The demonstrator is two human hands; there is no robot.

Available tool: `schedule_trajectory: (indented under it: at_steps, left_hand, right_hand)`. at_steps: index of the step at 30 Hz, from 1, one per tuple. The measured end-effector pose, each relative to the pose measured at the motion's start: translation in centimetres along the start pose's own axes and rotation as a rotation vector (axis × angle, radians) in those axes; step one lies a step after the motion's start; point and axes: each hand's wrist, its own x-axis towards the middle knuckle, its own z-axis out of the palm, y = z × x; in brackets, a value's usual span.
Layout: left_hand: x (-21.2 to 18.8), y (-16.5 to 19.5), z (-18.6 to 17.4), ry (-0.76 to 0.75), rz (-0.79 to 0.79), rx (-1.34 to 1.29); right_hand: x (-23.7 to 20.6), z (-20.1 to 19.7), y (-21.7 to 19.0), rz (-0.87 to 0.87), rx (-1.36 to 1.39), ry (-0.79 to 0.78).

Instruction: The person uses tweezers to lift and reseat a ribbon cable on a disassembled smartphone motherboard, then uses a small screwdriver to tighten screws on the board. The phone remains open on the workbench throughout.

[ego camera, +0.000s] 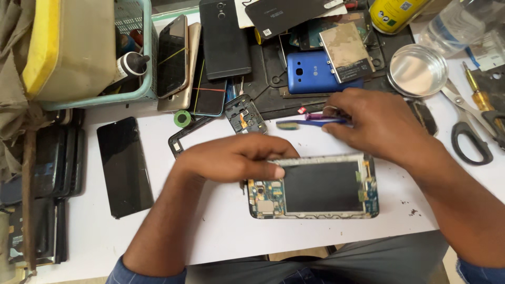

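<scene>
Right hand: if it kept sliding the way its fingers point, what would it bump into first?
The right hand points left, holding a blue tool. Straight on, it would probably meet the small black phone part first, though depth is hard to judge.

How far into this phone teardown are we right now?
Done: the opened phone lies on the white table with its back off and circuit board exposed; a blue back cover sits apart. In hand: the left hand steadies its top edge, the right hand grips a blue tool. Left: the board remains in the frame.
</scene>
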Motion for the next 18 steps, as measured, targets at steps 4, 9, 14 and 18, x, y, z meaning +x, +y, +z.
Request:
schedule_trajectory:
  at_steps: [4,9,14,18]
  left_hand:
    - [0.8,0.4,1.0,-0.009,-0.053,0.209]
    - [1.0,1.1,1.7,0.014,-0.131,0.368]
    - [0.8,1.4,2.2,0.117,-0.092,0.474]
    - [0.5,1.5,2.4,0.155,0.072,0.519]
  right_hand:
    - [0.1,-0.4,0.2,-0.051,0.068,0.064]
    - [0.0,0.5,-0.4,-0.096,0.23,0.138]
    - [-0.4,1.0,-1.2,-0.237,0.349,0.039]
    - [-0.5,0.3,-1.3,-0.312,0.346,-0.056]
